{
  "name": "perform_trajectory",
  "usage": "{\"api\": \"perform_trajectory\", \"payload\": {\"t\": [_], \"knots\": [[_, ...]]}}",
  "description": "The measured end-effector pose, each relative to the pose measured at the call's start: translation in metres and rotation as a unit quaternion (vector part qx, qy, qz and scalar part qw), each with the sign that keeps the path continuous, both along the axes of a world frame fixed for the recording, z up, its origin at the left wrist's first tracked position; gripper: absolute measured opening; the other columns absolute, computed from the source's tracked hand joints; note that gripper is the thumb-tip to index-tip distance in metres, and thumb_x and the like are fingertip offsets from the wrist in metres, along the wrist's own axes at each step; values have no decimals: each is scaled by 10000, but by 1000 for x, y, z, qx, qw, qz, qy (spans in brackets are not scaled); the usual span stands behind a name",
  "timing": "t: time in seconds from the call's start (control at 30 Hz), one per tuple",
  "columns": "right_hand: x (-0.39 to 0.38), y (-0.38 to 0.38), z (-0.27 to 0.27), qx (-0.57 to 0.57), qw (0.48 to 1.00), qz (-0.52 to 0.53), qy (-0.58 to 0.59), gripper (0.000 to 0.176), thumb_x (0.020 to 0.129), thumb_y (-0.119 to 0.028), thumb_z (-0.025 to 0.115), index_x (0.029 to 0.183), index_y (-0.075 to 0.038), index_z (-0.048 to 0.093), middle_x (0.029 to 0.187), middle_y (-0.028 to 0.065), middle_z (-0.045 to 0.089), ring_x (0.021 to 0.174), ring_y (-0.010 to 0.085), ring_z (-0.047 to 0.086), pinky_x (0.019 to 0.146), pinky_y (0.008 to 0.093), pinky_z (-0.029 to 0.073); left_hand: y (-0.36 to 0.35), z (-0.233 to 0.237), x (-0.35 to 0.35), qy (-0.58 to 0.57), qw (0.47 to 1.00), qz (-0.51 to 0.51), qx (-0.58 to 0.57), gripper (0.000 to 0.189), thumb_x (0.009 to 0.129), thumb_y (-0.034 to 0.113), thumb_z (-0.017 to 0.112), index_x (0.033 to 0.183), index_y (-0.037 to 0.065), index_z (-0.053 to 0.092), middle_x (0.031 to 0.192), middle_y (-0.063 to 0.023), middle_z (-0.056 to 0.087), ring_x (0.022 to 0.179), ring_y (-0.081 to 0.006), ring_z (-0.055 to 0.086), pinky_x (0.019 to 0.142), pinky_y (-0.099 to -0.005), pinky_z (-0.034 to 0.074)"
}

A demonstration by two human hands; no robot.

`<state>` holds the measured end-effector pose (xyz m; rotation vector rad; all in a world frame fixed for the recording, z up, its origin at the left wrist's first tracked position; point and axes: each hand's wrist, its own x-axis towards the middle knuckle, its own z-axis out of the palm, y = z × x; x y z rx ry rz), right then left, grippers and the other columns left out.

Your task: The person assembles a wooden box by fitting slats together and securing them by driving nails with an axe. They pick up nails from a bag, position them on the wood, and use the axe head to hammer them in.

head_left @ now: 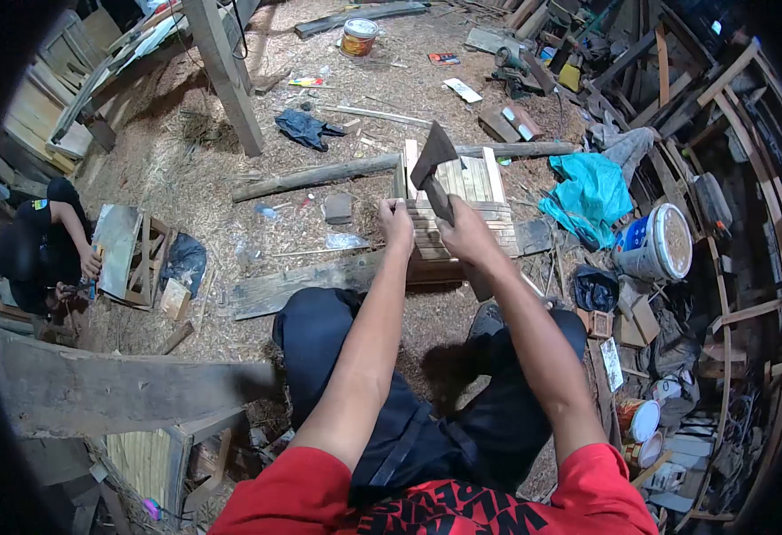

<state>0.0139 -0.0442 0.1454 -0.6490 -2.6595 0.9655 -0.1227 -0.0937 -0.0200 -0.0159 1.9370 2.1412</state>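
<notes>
My right hand [469,234] is wrapped round the wooden handle of a hatchet [434,155], its broad dark blade raised above a slatted wooden crate [462,214]. The handle's lower end passes below my fist toward my right knee. At the crate's left corner is my left hand [397,225], closed with thumb and fingers pressed together; whatever sits between them is too small or hidden to make out. The crate, made of pale narrow boards, lies between a round log [329,176] and a flat plank [311,283] on the ground.
At the left, another person [43,232] works by a small wooden frame [146,254]. A timber post [222,80] stands ahead. To the right lie a teal plastic sheet [592,196] and a white bucket [654,241]. A thick beam [132,388] crosses at lower left. Wood shavings cover the floor.
</notes>
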Motion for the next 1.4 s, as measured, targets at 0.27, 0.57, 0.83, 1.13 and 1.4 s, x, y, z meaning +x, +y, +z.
{"api": "perform_trajectory", "payload": {"t": [0.27,0.57,0.83,1.13,1.4], "knots": [[0,20,-48,-79,996,-5,-29,409,906,-177,660,1232,38,541,929,248,678,781,336,682,760,443,541,-3,-20,6,-23,996,-62,66,331,1033,212,404,1273,2,491,1209,-171,577,1085,-254,574,964,-393,446],[4,19,6,-13,997,3,-75,495,907,-166,628,1344,24,495,1113,305,656,1001,429,669,868,465,521,-4,-14,10,51,997,-53,-13,433,1051,233,370,1345,-40,534,1312,-221,600,1237,-318,557,1074,-385,397],[-21,20,44,89,969,121,-195,475,891,-169,625,1321,3,519,1065,341,651,1027,488,631,912,502,506,-14,9,12,73,993,-36,-89,369,1032,204,403,1224,-49,590,1140,-251,656,1080,-371,626,959,-423,458],[-56,26,62,109,991,76,-9,356,913,-129,551,1237,16,539,989,343,653,955,496,639,842,540,510,-6,-11,8,89,993,-16,-70,340,1020,264,432,1168,22,619,975,-196,672,911,-306,628,858,-419,471],[-52,36,61,126,982,102,-94,346,882,-121,565,1181,54,559,983,366,645,964,503,640,852,523,515,-15,19,17,46,994,-47,-91,389,1021,238,433,1272,-22,574,1176,-284,642,1126,-404,612,965,-439,465]]}}
